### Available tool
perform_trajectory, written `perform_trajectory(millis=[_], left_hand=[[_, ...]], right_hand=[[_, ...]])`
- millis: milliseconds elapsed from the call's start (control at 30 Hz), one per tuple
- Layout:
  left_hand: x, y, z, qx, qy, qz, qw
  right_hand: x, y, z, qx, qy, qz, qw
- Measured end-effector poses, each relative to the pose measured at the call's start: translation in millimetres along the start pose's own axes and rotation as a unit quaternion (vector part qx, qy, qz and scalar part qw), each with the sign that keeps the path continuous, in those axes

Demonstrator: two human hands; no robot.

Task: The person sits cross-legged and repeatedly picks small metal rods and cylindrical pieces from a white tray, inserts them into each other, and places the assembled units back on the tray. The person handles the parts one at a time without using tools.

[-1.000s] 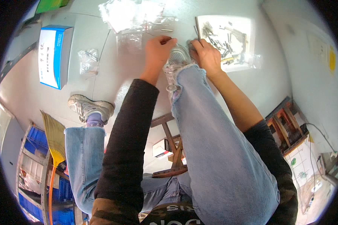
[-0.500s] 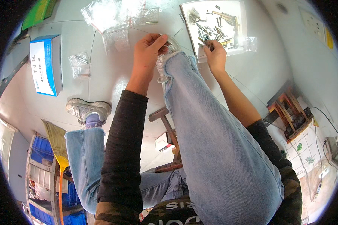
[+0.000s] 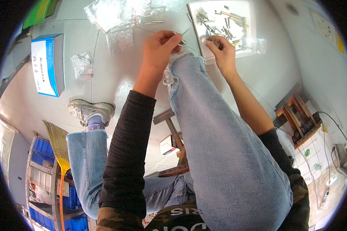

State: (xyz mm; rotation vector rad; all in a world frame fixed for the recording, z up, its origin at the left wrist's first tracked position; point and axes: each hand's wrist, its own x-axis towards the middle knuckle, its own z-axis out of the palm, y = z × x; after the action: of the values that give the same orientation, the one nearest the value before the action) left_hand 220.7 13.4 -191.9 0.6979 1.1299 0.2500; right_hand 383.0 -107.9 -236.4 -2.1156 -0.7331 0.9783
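Note:
My left hand (image 3: pixel 162 45) is closed in a pinch above the toe of my right shoe. A small shiny metal piece shows at its fingertips, mostly covered by them. Just beyond, a thin metal pin (image 3: pixel 186 32) lies on the floor. My right hand (image 3: pixel 223 52) is over the near left edge of a white tray (image 3: pixel 216 4), thumb and fingers drawn together. Whatever those fingers hold is hidden. Inside the tray lie many short metal pins (image 3: pixel 225 32), some silver and some brass-coloured.
Clear plastic bags (image 3: pixel 119 40) lie on the floor at the far middle. A smaller bag with pins (image 3: pixel 82 65) is beside a blue and white box (image 3: pixel 48 65) at left. A broom (image 3: pixel 58 142) leans by a shelf rack at lower left. A wooden stand (image 3: pixel 298 113) is at right.
My left hand has moved slightly right, nearer the tray. My right hand has shifted a little up at the tray edge, and its fingers have drawn closer together.

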Motion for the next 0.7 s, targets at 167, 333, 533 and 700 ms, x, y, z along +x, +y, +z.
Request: perform_trajectory(millis=[167, 333, 533, 700], left_hand=[[-6, 3, 11, 0.028, -0.086, 0.039, 0.995], [-15, 14, 22, -0.005, -0.133, 0.081, 0.988], [-15, 21, 14, 0.0, -0.141, 0.069, 0.988], [-12, 14, 5, -0.165, -0.118, 0.052, 0.978]], right_hand=[[-22, -58, -16, 0.177, -0.05, 0.062, 0.981], [-25, -100, -17, 0.257, -0.071, 0.077, 0.961], [-21, -117, -10, 0.244, -0.074, 0.064, 0.965], [-14, -103, -17, 0.187, -0.043, 0.094, 0.977]])
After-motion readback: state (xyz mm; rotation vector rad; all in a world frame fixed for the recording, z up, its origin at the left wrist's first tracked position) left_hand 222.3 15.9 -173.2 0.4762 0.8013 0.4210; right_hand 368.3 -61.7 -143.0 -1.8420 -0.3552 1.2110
